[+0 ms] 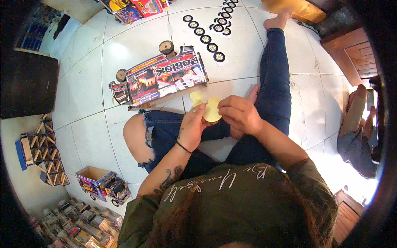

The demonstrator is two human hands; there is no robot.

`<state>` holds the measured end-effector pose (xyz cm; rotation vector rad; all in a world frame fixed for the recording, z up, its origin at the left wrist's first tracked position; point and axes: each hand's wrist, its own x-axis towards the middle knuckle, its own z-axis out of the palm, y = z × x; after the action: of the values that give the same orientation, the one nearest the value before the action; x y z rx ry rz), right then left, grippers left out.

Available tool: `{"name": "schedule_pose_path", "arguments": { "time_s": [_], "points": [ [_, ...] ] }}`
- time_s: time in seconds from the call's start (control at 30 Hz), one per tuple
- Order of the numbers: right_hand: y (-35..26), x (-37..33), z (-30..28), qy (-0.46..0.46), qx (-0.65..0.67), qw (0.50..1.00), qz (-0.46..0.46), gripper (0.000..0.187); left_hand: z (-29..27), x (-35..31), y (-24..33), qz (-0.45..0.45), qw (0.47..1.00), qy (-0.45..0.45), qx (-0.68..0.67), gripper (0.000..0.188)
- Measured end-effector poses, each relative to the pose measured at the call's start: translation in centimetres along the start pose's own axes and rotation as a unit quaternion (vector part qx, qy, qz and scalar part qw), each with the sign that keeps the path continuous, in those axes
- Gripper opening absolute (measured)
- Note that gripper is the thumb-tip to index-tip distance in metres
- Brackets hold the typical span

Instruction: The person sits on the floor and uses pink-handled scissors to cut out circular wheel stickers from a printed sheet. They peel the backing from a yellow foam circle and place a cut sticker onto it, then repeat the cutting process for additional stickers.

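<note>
In front of my lap, both hands hold a strip of pale yellow round paper pieces (213, 110) joined side by side. My left hand (193, 126) pinches the strip between thumb and fingers near its middle. Closed on the right edge of the nearest disc is my right hand (242, 113), with its fingertips bent against the paper. Just beyond, a box-shaped toy truck (161, 78) covered in printed pictures lies on its side on the floor. Its bare brown wheel (166, 47) points away from me.
On the white tiled floor (231, 76), strips of printed wheel cut-outs (205, 39) lie ahead. A smaller open-topped toy truck (101, 184) stands at left, near a wooden lattice rack (45, 153) and several wrapped packages (78, 223). Another person (357, 136) sits at far right.
</note>
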<state>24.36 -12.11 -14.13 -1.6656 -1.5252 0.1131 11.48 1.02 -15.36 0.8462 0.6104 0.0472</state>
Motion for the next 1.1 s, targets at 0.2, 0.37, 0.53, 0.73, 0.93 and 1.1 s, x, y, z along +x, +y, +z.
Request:
{"name": "schedule_pose_path", "arguments": {
  "time_s": [0.2,0.37,0.53,0.73,0.93,1.1],
  "points": [
    [-2.6,-0.7,0.5,0.083,0.045,0.994,0.052,0.027,0.4,-2.6,0.3,0.138,0.944,0.089,0.285,0.026],
    [-3.2,-0.3,1.4,0.085,0.043,0.993,0.075,0.028,0.9,-4.0,0.5,0.208,0.903,0.099,0.362,0.020],
    [-3.9,-0.4,0.8,0.050,0.241,0.936,0.252,0.014,0.5,-4.0,1.6,0.357,0.819,0.023,0.448,0.014],
    [-3.9,0.1,0.2,0.100,0.198,0.959,0.178,0.011,0.2,-4.4,1.5,0.260,0.856,0.035,0.446,0.015],
    [-4.9,-0.1,0.3,0.115,0.136,0.973,0.147,0.014,0.8,-5.2,0.7,0.247,0.920,0.028,0.305,0.018],
    [-4.9,0.0,0.2,0.120,0.058,0.989,0.059,0.019,1.1,-5.5,0.4,0.212,0.954,-0.006,0.213,0.022]
  ]
}}
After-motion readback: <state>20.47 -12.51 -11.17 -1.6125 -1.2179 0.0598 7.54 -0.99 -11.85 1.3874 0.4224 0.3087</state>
